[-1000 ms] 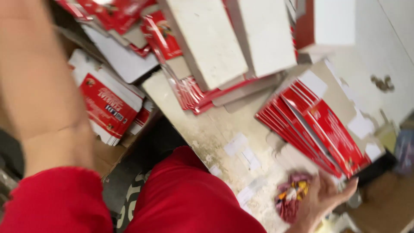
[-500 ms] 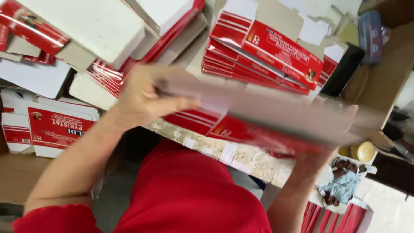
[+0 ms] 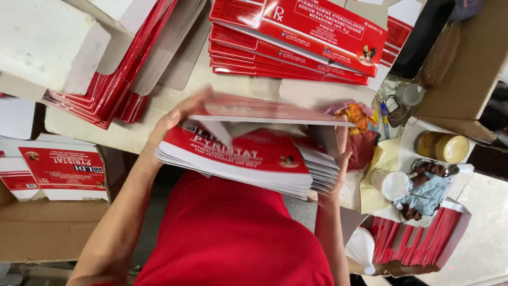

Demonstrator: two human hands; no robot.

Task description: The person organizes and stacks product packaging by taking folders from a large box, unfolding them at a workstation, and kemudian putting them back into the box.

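Flattened red-and-white cartons [image 3: 248, 164] sit in a thick stack held between both hands above the person's lap, at the near edge of the table [image 3: 132, 135]. The glossy card looks light and bendy, and the sheets would likely slide apart unless gripped at both ends. Left hand [image 3: 169, 124] clamps the left end, fingers over the lifted top carton [image 3: 264, 111]. Right hand [image 3: 338, 167] curls around the right end.

Two hands [image 3: 174, 124], one jar [image 3: 442, 146]
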